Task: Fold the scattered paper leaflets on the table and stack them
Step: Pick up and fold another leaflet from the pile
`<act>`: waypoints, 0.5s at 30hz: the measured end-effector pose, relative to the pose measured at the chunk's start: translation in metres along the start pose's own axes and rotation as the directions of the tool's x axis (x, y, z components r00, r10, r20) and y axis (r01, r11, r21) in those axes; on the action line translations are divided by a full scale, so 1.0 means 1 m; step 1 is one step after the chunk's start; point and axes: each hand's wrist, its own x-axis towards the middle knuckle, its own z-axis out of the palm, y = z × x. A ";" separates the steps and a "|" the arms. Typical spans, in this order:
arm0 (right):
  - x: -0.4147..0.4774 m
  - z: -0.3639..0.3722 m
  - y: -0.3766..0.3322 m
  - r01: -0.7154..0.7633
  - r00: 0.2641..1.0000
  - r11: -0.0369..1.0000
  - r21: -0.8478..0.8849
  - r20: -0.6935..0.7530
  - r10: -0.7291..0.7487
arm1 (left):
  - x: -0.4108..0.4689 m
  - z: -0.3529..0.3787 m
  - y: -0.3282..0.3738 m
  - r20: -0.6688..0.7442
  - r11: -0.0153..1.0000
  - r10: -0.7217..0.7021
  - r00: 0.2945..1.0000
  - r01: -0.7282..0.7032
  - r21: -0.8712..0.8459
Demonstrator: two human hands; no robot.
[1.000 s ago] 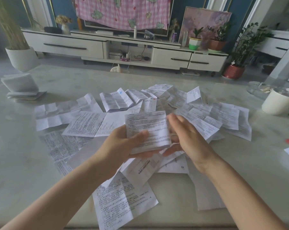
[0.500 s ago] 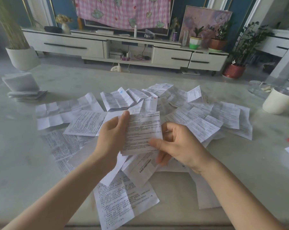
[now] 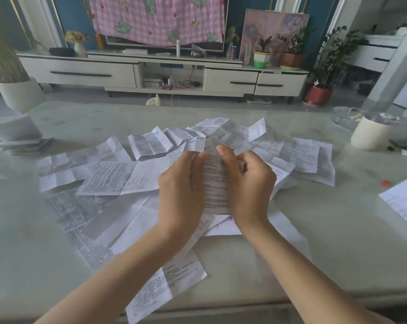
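Observation:
Several unfolded white printed leaflets [image 3: 108, 177] lie scattered across the middle of the pale table [image 3: 338, 242]. Above this pile, both hands hold one leaflet [image 3: 215, 183] upright between them. My left hand [image 3: 182, 185] grips its left edge and my right hand [image 3: 249, 183] grips its right edge, fingers curled round the paper. The two hands are close together, with only a narrow strip of printed paper showing between them. A stack of folded leaflets [image 3: 17, 134] sits at the table's far left.
A white cup [image 3: 371, 133] with a clear lid and a glass dish [image 3: 345, 114] stand at the far right. A single leaflet [image 3: 403, 201] and a small red object [image 3: 385, 182] lie near the right edge. Beyond the table stands a TV cabinet [image 3: 151, 73] with potted plants.
My hands have come closer together on the held leaflet, so it now shows as a narrow strip instead of a wide sheet. The scattered leaflets have not moved.

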 end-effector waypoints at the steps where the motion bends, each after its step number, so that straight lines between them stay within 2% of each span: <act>1: 0.003 -0.005 0.001 -0.003 1.000 1.000 0.019 -0.025 0.003 | 0.001 0.006 0.005 0.005 1.000 0.009 1.000 -0.009 -0.009; 3: 0.010 -0.023 0.006 -0.020 0.998 0.999 0.048 -0.059 0.023 | 0.001 0.019 0.018 0.030 0.998 0.024 0.999 -0.023 -0.061; 6: 0.018 -0.059 0.015 -0.122 0.986 0.992 0.045 -0.108 0.126 | -0.002 0.047 0.041 0.101 0.980 -0.041 0.994 0.059 -0.189; 7: 0.020 -0.070 0.018 -0.199 0.968 0.976 0.094 -0.139 0.210 | -0.004 0.058 0.048 0.116 0.973 -0.063 0.991 0.086 -0.213; 9: 0.026 -0.093 0.028 -0.383 0.886 0.887 0.259 -0.167 0.432 | -0.006 0.083 0.062 0.148 0.962 -0.086 0.985 0.121 -0.247; 11: 0.030 -0.112 0.035 -0.461 0.828 0.828 0.321 -0.182 0.531 | -0.010 0.106 0.074 0.200 0.950 -0.109 0.974 0.161 -0.268; 13: 0.033 -0.144 0.045 -0.338 0.861 0.906 0.254 -0.306 0.407 | -0.019 0.134 0.088 0.287 0.949 -0.084 0.954 0.164 -0.269; 15: 0.034 -0.174 0.047 -0.231 0.911 0.969 0.092 -0.329 0.249 | -0.021 0.157 0.096 0.365 0.965 -0.035 0.931 0.126 -0.230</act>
